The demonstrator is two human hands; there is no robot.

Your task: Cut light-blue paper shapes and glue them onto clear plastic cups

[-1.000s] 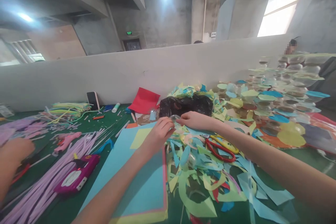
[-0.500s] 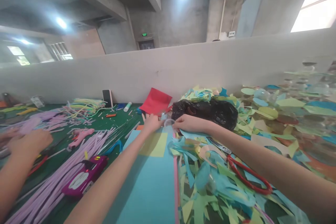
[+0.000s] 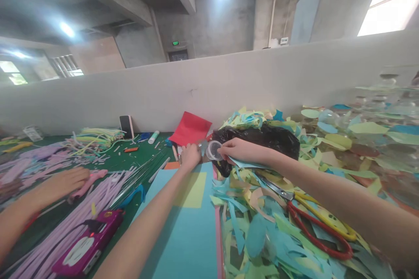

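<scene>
My right hand [image 3: 233, 149] pinches the edge of a clear plastic piece with a round rim [image 3: 214, 151], its open side turned towards me. On the other side my left hand [image 3: 190, 156] has its fingers closed at the narrower clear end. Whether this is one piece or two pressed together I cannot tell. Below both hands lies a stack of blue paper sheets [image 3: 178, 235] with a yellow square [image 3: 193, 189] on top. A red sheet [image 3: 190, 128] leans behind my left hand, and a black plastic bag [image 3: 271, 139] lies behind my right.
Scissors with red and yellow handles [image 3: 322, 231] lie on paper scraps [image 3: 281, 253] under my right forearm. At left are a purple power unit [image 3: 90, 244], lilac strips [image 3: 81, 209] and another person's hand [image 3: 70, 181] at a pink glue gun [image 3: 88, 185]. A phone [image 3: 126, 127] leans on the partition.
The clear piece has turned so its round rim faces me more. The other person's hand has moved right to the pink glue gun. The view has shifted slightly.
</scene>
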